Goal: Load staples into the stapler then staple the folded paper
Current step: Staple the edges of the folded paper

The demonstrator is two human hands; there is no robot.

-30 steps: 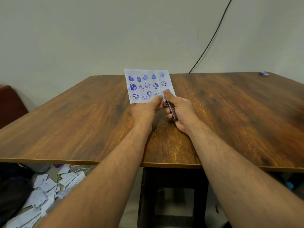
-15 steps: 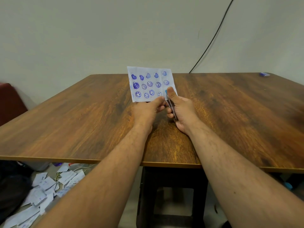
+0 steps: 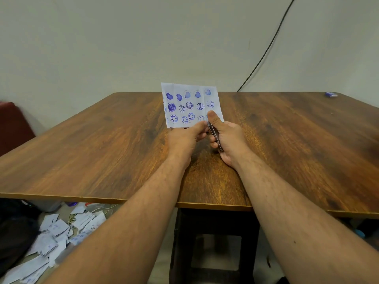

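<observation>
My right hand [image 3: 228, 140] is wrapped around the stapler [image 3: 215, 134], a slim dark body showing between my fingers and palm, with my thumb laid along its top toward the paper. Its front end meets the lower right corner of the folded paper [image 3: 190, 104]; the mouth itself is hidden by my thumb. My left hand [image 3: 184, 138] pinches the paper's bottom edge just beside it, holding the sheet upright above the middle of the wooden table [image 3: 102, 150]. The sheet carries rows of blue stamped hearts and round faces. A small blue object [image 3: 331, 94] lies near the table's far right corner. Paper slips [image 3: 51, 238] litter the floor below the near left edge.
</observation>
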